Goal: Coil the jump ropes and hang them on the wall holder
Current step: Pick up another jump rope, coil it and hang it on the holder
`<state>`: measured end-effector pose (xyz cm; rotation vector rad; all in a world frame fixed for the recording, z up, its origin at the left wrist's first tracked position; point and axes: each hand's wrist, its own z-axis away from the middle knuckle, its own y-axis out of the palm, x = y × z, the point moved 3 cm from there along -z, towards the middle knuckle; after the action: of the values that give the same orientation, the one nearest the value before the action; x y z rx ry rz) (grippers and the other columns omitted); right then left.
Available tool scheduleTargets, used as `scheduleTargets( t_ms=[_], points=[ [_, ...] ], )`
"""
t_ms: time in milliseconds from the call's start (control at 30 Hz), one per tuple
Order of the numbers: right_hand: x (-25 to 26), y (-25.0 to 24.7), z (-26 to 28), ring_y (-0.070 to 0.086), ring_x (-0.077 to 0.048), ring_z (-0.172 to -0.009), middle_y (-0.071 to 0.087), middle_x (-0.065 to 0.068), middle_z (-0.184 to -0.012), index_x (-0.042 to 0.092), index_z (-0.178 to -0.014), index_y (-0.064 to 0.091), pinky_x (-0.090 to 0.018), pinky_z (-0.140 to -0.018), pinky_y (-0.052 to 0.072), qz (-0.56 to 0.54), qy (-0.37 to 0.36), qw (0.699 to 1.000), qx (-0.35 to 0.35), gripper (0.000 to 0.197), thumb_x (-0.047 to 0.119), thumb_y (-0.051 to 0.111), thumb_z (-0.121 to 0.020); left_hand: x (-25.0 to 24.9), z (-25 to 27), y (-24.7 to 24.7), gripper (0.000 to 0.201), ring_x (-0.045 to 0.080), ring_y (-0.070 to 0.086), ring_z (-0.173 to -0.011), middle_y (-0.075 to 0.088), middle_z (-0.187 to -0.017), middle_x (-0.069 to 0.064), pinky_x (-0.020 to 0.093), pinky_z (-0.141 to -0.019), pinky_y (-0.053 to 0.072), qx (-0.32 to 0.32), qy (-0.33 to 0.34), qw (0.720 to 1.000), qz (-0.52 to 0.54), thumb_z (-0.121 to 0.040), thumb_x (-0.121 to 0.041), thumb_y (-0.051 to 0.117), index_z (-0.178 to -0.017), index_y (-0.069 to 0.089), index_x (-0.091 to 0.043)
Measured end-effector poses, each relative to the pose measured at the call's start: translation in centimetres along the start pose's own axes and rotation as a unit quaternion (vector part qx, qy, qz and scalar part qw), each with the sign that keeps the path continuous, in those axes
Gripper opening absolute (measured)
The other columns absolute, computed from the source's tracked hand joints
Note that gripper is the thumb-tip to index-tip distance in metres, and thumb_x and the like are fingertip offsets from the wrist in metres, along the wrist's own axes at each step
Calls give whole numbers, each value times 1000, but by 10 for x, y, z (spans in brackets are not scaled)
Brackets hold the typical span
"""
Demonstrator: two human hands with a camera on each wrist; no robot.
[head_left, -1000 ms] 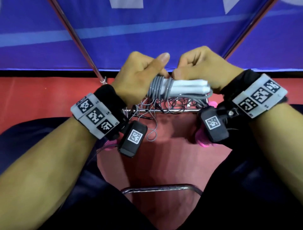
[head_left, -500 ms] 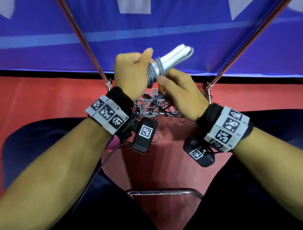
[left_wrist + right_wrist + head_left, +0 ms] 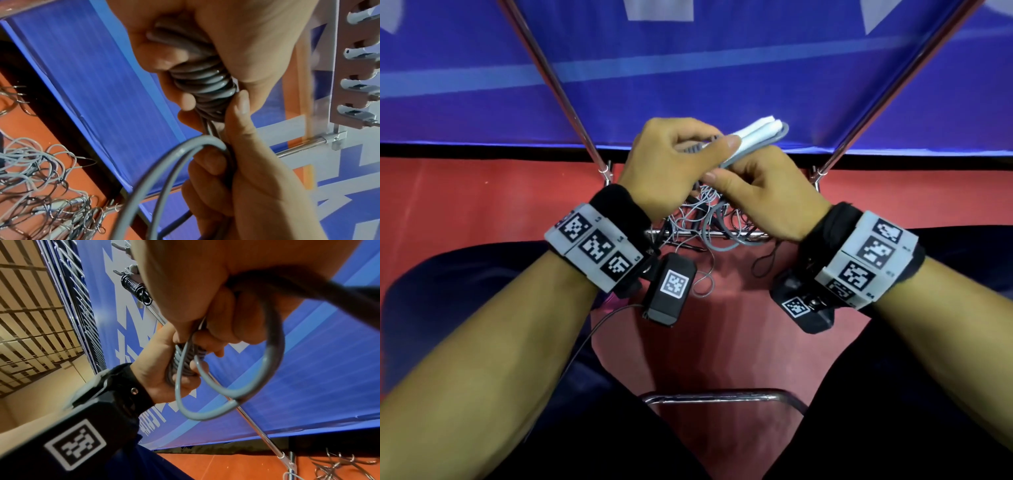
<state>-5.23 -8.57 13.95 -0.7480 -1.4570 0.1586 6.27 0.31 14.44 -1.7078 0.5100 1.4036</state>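
A grey jump rope [image 3: 774, 137] is wound in tight turns round its two white handles [image 3: 753, 129], which point up to the right. My left hand [image 3: 698, 147] grips this bundle, fingers curled round the coil [image 3: 203, 84]. Just below it my right hand [image 3: 722, 178] pinches the loose grey rope, which forms a hanging loop [image 3: 267, 369] under my fist. The wall holder [image 3: 345, 68], a brown slotted board with grey handles in its slots, shows at the right of the left wrist view, apart from both hands.
A tangle of thin grey and dark ropes [image 3: 709, 219] lies on the red floor by a metal bar [image 3: 722, 234]. Two slanted metal rods [image 3: 558, 92] cross the blue wall banner [image 3: 688, 85]. A black coiled rope [image 3: 133, 287] hangs on the wall. A chair rail [image 3: 722, 397] sits between my knees.
The bundle has swung from lying level to pointing up and right. My right hand left the handle end and went under the left hand to take the loose rope.
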Motion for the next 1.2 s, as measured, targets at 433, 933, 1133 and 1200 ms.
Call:
scheduleTargets(
  t_ms=[433, 933, 1133, 1200],
  points=[
    [-28, 3, 5, 51, -31, -66, 59, -17, -72, 10, -105, 60, -33, -59, 38, -285, 211, 928, 110, 57, 4, 43, -51, 10, -18, -22, 18, 22, 55, -38, 63, -60, 18, 28, -41, 44, -146, -56, 987, 45, -83, -17, 62, -67, 65, -10],
    [-65, 22, 29, 49, -8, -37, 59, 2, -49, 10, -76, 63, -18, -41, 38, -77, 300, 939, 146, 16, -2, 59, -85, 40, -16, -9, 30, 19, 43, -38, 52, -68, 18, 21, -41, 21, -289, -226, 898, 243, -89, -16, 55, -61, 62, -8],
    [-77, 36, 54, 67, -22, -57, 71, -6, -69, 14, -75, 64, -30, -55, 55, 21, 267, 946, 183, 20, 28, 71, -88, 58, -3, -11, 24, 19, 45, -44, 48, -60, 8, 35, -61, 58, -307, -327, 822, 352, -91, -22, 54, -73, 64, -7],
    [-78, 35, 61, 67, -21, -55, 72, -5, -68, 15, -71, 62, -29, -58, 54, 46, 263, 946, 183, 32, 37, 65, -93, 59, 2, -18, 26, 18, 49, -45, 50, -62, 6, 34, -61, 57, -299, -341, 804, 385, -93, -24, 54, -75, 61, -7]
  ],
)
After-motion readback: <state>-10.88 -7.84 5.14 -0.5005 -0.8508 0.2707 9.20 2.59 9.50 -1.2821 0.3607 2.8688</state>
